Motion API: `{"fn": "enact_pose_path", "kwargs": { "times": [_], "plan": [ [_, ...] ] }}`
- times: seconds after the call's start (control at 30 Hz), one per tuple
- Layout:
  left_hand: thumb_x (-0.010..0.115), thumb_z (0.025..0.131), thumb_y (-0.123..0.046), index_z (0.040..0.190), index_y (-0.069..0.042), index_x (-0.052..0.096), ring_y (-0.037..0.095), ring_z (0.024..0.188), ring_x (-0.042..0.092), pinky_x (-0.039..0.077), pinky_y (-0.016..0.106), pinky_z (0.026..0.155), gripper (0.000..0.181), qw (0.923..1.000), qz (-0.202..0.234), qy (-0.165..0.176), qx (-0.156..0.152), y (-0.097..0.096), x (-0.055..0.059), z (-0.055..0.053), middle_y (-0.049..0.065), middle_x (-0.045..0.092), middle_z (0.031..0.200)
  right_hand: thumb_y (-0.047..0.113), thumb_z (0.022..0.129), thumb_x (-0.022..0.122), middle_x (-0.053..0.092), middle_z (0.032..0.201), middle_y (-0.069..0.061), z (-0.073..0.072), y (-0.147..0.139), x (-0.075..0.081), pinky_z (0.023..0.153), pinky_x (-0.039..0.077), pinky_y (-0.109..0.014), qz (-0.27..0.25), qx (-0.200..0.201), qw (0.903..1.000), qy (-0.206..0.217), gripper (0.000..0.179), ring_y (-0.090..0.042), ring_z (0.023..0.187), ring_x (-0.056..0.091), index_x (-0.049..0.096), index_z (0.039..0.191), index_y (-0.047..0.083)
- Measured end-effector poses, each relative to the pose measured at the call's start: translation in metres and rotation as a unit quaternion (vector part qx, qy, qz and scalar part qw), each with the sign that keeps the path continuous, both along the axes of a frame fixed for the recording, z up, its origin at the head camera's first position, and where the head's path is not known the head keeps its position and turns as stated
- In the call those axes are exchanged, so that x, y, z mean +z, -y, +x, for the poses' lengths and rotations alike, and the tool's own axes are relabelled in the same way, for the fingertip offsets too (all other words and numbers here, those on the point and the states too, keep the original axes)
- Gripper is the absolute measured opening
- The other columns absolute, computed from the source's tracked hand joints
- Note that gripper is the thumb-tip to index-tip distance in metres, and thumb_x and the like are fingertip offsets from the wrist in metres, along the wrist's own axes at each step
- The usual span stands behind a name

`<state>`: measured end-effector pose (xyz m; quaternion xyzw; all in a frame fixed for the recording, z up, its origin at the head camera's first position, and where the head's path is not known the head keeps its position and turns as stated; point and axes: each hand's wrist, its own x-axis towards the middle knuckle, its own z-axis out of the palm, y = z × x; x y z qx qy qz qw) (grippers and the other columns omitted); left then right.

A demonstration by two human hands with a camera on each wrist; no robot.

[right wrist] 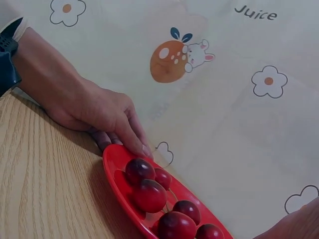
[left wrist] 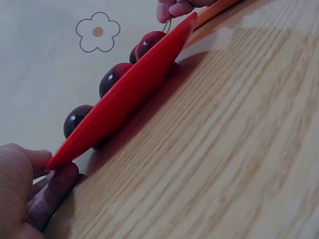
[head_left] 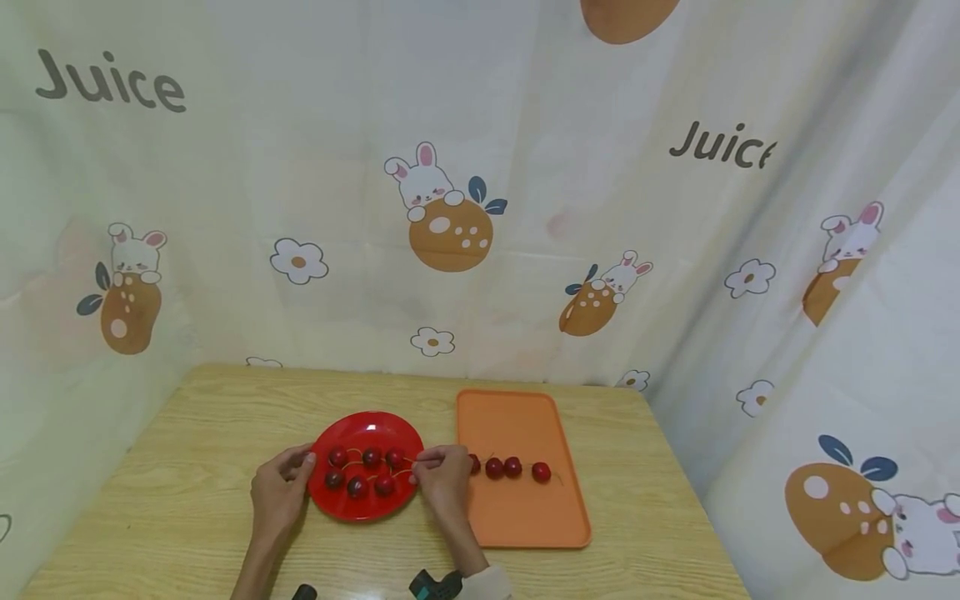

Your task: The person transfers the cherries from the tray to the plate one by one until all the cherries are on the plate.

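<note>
A round red plate (head_left: 367, 509) carries several dark red cherries (head_left: 357, 487) in two short rows, their thin stems pointing right. My left hand (head_left: 279, 492) grips the plate's left rim, thumb on top and fingers underneath, as the left wrist view shows closely. At the opposite rim, my right hand (head_left: 444, 479) has its thumb and fingertips together at a cherry's stem (left wrist: 168, 24), pinching it. That cherry (left wrist: 149, 44) rests inside the plate near the rim. In the right wrist view only part of the right hand (right wrist: 294, 224) shows at the lower right.
Right of the plate lies an orange rectangular tray (head_left: 525, 521) holding several cherries (head_left: 512, 466) in a row, partly covered by my right hand. Both stand on a wood-grain table (head_left: 637, 483). A printed curtain (head_left: 337, 192) hangs behind and along the sides.
</note>
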<state>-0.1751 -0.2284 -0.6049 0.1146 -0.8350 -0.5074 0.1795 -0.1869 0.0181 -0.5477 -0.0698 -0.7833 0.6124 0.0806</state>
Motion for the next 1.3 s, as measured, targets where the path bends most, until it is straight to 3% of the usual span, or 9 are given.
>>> {"fn": "enact_pose_path", "kwargs": {
  "times": [0.23, 0.53, 0.83, 1.1, 1.3],
  "plan": [
    [0.061, 0.101, -0.027, 0.124, -0.013, 0.07, 0.006, 0.077, 0.064, 0.045, 0.016, 0.071, 0.029, 0.9999, -0.01, 0.002, -0.004, -0.007, 0.004, -0.002, 0.01, 0.076, 0.108, -0.012, 0.076, 0.073, 0.068, 0.061, -0.014, 0.004, -0.005, 0.004, 0.048, 0.053, -0.025, 0.01, -0.005, 0.9999, 0.003, 0.008, -0.026, 0.049, 0.068, 0.071, 0.077, -0.005],
    [0.062, 0.101, -0.026, 0.124, -0.013, 0.071, 0.004, 0.077, 0.063, 0.046, 0.014, 0.071, 0.028, 0.9999, -0.013, 0.003, -0.005, -0.011, 0.004, -0.003, 0.01, 0.076, 0.109, -0.008, 0.079, 0.075, 0.071, 0.066, -0.017, 0.007, -0.018, 0.009, 0.05, 0.053, -0.024, 0.008, 0.003, 1.0, -0.004, 0.004, -0.029, 0.053, 0.07, 0.073, 0.082, -0.009],
    [0.06, 0.101, -0.026, 0.127, -0.014, 0.069, 0.003, 0.078, 0.063, 0.045, 0.013, 0.07, 0.029, 0.9995, -0.021, 0.023, 0.007, -0.012, 0.007, -0.002, 0.01, 0.075, 0.111, -0.003, 0.078, 0.08, 0.073, 0.07, -0.013, 0.009, -0.041, 0.016, 0.06, 0.06, -0.038, -0.013, -0.025, 0.9996, 0.007, 0.005, -0.036, 0.064, 0.073, 0.075, 0.079, -0.004],
    [0.061, 0.101, -0.023, 0.126, -0.015, 0.07, 0.001, 0.076, 0.062, 0.042, 0.012, 0.069, 0.028, 0.999, -0.023, 0.029, 0.026, -0.011, 0.008, 0.001, 0.01, 0.076, 0.111, 0.002, 0.077, 0.083, 0.076, 0.073, -0.014, 0.009, -0.069, 0.017, 0.054, 0.056, -0.025, 0.016, -0.051, 0.9986, 0.0, 0.006, -0.027, 0.062, 0.073, 0.078, 0.079, -0.001],
    [0.061, 0.101, -0.024, 0.125, -0.014, 0.071, -0.003, 0.074, 0.061, 0.042, 0.01, 0.068, 0.028, 0.9989, -0.024, 0.026, 0.029, -0.008, 0.008, 0.002, 0.011, 0.076, 0.111, 0.004, 0.078, 0.083, 0.076, 0.074, -0.017, 0.01, -0.094, 0.019, 0.057, 0.057, -0.028, 0.017, -0.076, 0.997, -0.004, 0.009, -0.028, 0.064, 0.074, 0.078, 0.081, -0.002]
  ]
}}
